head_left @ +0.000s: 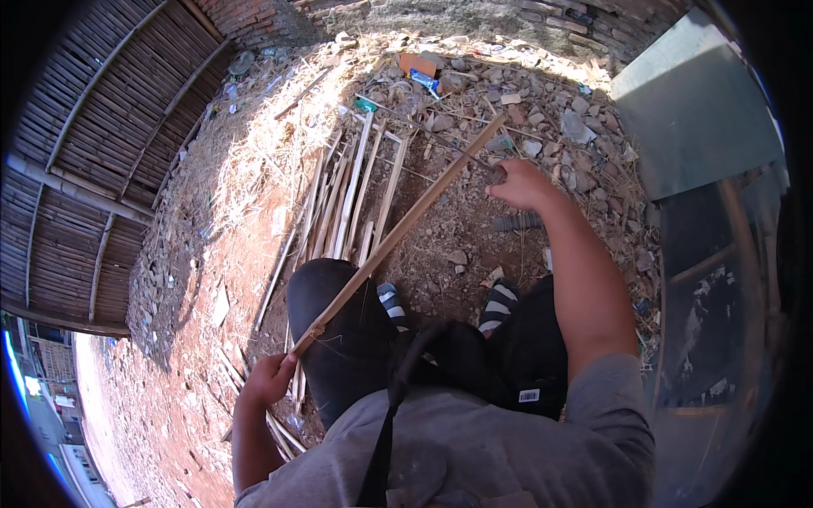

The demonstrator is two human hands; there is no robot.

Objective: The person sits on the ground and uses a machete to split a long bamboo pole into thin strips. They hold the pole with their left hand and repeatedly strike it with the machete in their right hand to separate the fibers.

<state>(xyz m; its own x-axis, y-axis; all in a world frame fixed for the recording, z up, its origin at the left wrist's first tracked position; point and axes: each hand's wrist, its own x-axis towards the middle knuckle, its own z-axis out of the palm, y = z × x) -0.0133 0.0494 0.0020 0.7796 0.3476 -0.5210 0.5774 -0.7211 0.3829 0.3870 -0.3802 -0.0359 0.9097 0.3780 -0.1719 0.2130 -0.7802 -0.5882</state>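
Note:
A long bamboo strip (405,229) runs slantwise across my view, with a knobby joint near its lower end. My left hand (269,378) is closed around that lower end, beside my left knee. From there the strip passes over the knee and rises to the upper right. My right hand (518,184) is beside its far end, apart from it, with fingers curled together. Something small and dark shows at those fingertips; I cannot make out what it is. Beyond my left knee, several loose bamboo strips (349,199) lie in a bundle on the ground.
Stones and rubble (584,127) cover the ground toward the brick wall (474,19). A woven bamboo wall (93,110) stands at the left, and grey panels (699,110) lean at the right. A dark ridged cylinder (517,222) lies below my right hand. More strips (284,436) lie by my left forearm.

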